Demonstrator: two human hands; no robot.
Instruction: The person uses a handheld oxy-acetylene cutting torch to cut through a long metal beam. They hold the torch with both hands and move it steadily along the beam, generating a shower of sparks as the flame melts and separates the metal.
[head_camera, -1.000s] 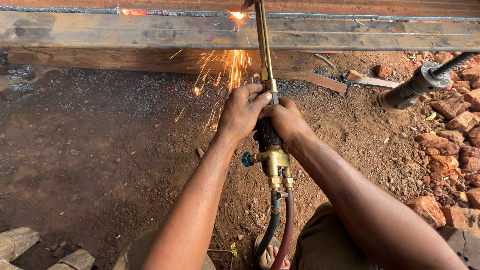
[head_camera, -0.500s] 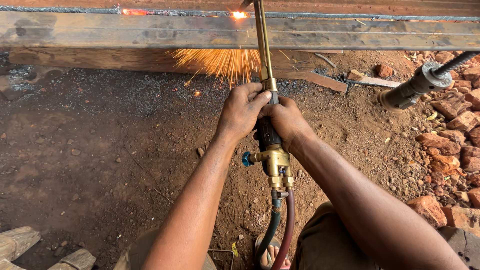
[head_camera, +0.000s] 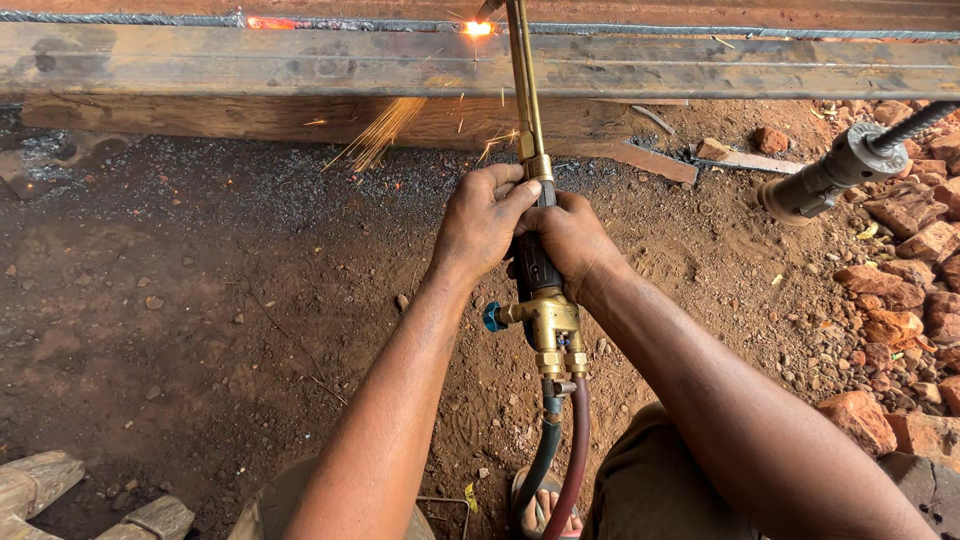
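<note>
A brass cutting torch (head_camera: 530, 180) is gripped by closed left hand (head_camera: 480, 222) and right hand (head_camera: 570, 240); the steel beam (head_camera: 300, 60) is cut partway along its far edge, the right stretch uncut.

Cutting torch (head_camera: 535, 290): polished brass tube and valve body, glossy. Hoses (head_camera: 560, 450): smooth matt rubber, one green, one red. Steel beam (head_camera: 300, 60): dull, scaled, rough metal. Ground (head_camera: 200, 300): coarse, matt reddish soil.

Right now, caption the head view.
Both hands, left and right, grip a brass cutting torch sparking on a steel beam.
</note>
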